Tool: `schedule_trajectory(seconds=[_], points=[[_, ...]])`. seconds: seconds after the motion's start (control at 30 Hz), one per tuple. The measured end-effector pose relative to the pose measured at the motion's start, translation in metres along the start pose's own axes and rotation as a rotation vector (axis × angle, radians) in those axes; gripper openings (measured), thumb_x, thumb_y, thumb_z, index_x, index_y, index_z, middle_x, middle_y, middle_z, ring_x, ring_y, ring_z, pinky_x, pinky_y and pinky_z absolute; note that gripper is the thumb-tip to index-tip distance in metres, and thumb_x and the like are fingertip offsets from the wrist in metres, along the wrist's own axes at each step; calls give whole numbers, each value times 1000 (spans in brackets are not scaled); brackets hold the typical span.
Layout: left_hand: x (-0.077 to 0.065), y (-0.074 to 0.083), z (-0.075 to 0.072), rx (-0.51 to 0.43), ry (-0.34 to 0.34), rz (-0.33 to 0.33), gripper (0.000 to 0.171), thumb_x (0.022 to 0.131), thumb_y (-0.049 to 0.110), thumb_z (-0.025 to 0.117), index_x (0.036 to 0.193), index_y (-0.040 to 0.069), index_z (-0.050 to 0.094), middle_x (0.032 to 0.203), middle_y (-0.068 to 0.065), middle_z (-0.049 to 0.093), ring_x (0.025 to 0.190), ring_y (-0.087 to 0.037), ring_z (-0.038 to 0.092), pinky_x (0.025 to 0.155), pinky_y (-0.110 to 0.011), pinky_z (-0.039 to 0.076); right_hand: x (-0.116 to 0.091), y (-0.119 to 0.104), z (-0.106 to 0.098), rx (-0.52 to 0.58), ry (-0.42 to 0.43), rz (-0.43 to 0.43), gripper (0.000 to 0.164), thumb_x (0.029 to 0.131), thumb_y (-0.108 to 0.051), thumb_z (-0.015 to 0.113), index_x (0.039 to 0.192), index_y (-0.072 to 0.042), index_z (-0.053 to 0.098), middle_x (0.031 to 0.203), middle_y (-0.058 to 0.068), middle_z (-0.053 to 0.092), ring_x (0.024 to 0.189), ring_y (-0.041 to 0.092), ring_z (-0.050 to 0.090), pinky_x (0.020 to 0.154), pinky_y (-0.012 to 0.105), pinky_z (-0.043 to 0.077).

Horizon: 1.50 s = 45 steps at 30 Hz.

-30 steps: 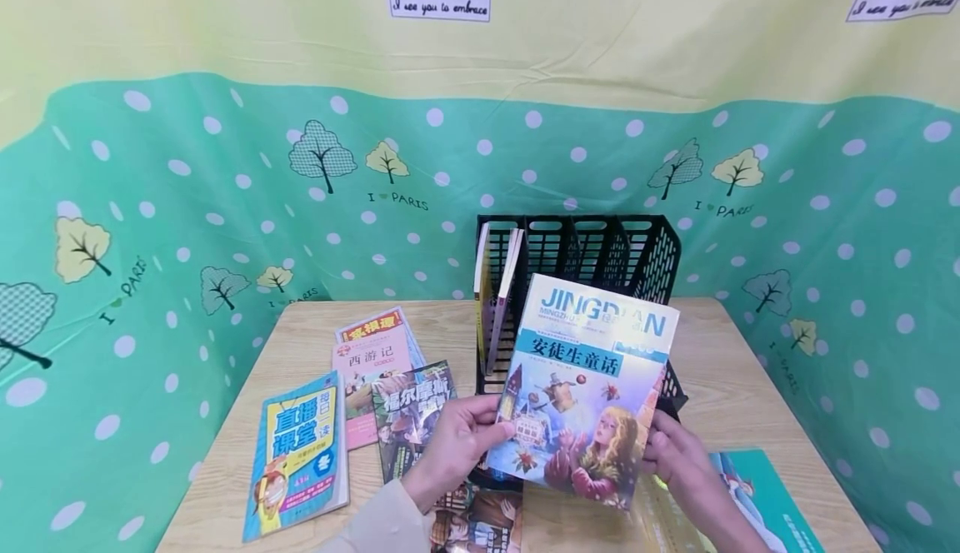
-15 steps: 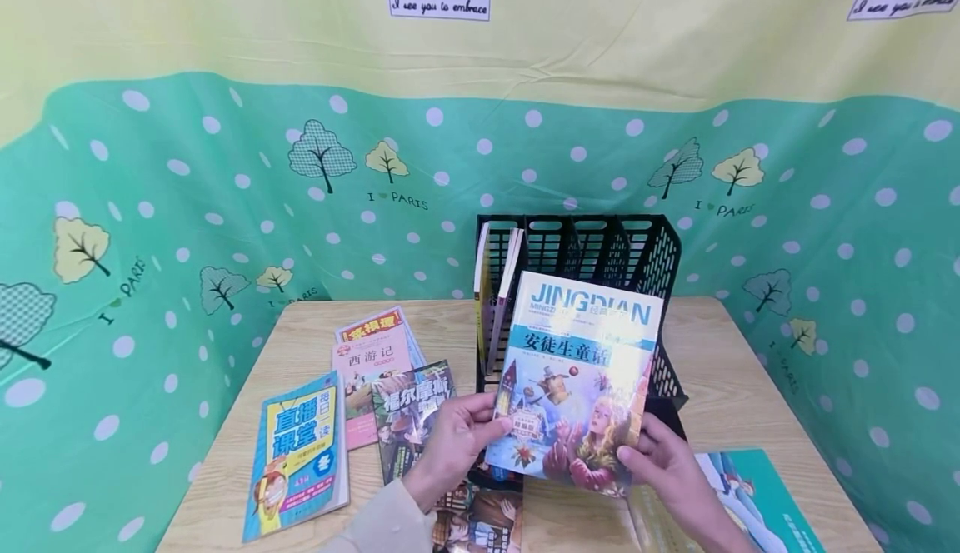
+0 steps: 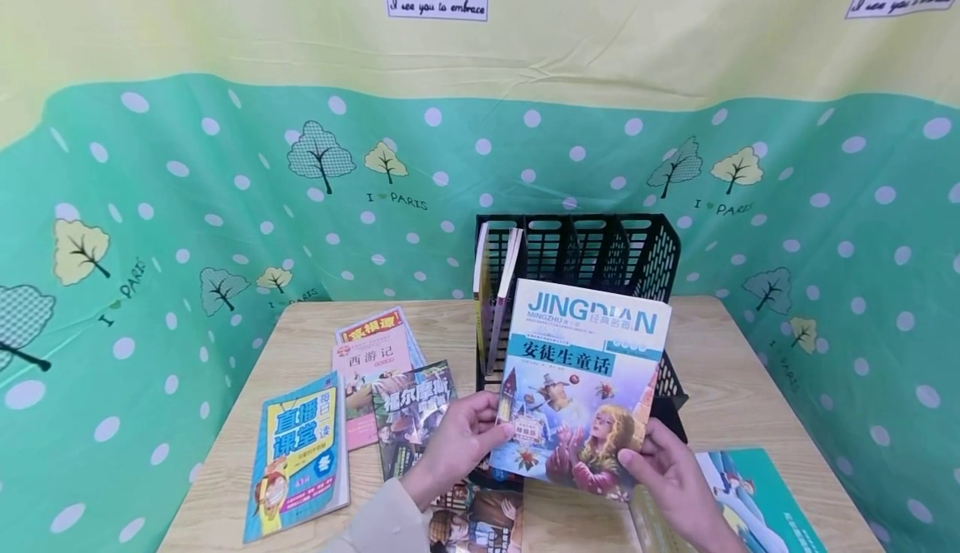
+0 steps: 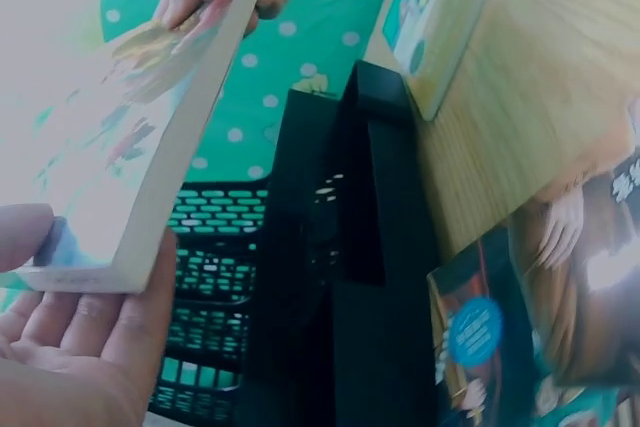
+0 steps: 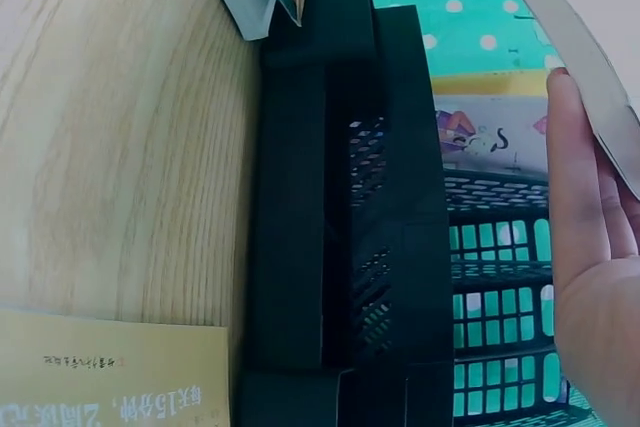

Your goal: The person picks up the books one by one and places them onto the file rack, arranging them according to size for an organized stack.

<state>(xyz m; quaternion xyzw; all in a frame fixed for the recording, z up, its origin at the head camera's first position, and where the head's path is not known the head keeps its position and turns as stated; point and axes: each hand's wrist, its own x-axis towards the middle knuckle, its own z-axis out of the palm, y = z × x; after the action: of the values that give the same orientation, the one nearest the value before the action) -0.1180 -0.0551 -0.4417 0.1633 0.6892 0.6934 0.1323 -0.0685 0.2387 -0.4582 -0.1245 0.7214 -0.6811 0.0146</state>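
A paperback book (image 3: 577, 386) with a white top band and a picture of a blond-haired child is held up, cover showing, in front of the black file rack (image 3: 651, 241). My left hand (image 3: 459, 445) pinches its lower left edge, thumb on the cover and fingers behind. At the lower right edge my right hand (image 3: 678, 478) grips it the same way. In the left wrist view the book (image 4: 130, 137) is seen from its page edge, clear of the rack. Two thin books (image 3: 504, 299) stand upright in the rack's left compartments.
Left on the wooden table (image 3: 300, 332) lie a blue book (image 3: 296, 453), a pink book (image 3: 367, 361) and a dark book (image 3: 412, 407). Another dark book (image 3: 476, 520) lies in front. A green book (image 3: 765, 499) and a yellow book (image 5: 110, 372) lie at the right.
The held book has shifted slightly left over the second, and its tilt has varied a little. My right thumb has come round onto the cover.
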Motion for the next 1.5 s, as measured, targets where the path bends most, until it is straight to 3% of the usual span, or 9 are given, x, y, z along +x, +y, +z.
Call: schedule_trajectory(seconds=[0.2,0.43,0.6,0.83,1.2,1.37,1.5], points=[[11,12,-6,59,-41,-27,35,87,9,68,119,-1,57,100,-11,66,87,-18,66,79,-28,56,-2,3,-3,-11,13,-87,23,95,8,50,117,9,46,102,19,68,91,24,69,74,35,58],[36,43,-19,89,-53,-11,35,89,15,67,121,3,57,103,-11,66,90,-22,66,85,-32,55,-4,6,-3,-24,-8,-132,27,93,11,51,119,8,49,102,16,69,88,22,69,72,32,58],[48,60,-26,78,-51,5,32,94,22,62,122,8,59,108,-9,69,94,-22,67,85,-35,55,-7,5,0,-90,2,-67,25,93,6,54,118,5,51,102,14,69,87,21,69,72,32,58],[55,71,-29,19,-39,27,32,95,22,60,124,8,59,110,-12,68,97,-25,67,84,-38,56,-8,4,2,-160,30,18,25,94,-3,58,118,1,52,102,11,70,87,20,69,73,32,58],[58,78,-32,32,-5,5,30,93,21,64,118,5,63,105,-13,70,92,-25,69,81,-37,56,-10,4,2,-196,48,84,27,94,-9,60,118,0,53,101,12,69,87,18,68,74,29,57],[59,79,-33,49,-11,15,28,93,19,64,115,2,64,102,-14,70,89,-25,69,79,-37,57,-9,2,2,-199,60,225,35,93,-18,63,122,-2,52,105,13,68,89,18,67,77,26,56],[58,80,-34,55,-23,16,30,93,21,64,115,1,64,101,-14,71,88,-25,70,78,-38,57,-9,1,1,-198,62,273,37,93,-20,63,124,-3,51,107,14,67,91,18,67,78,26,55]])
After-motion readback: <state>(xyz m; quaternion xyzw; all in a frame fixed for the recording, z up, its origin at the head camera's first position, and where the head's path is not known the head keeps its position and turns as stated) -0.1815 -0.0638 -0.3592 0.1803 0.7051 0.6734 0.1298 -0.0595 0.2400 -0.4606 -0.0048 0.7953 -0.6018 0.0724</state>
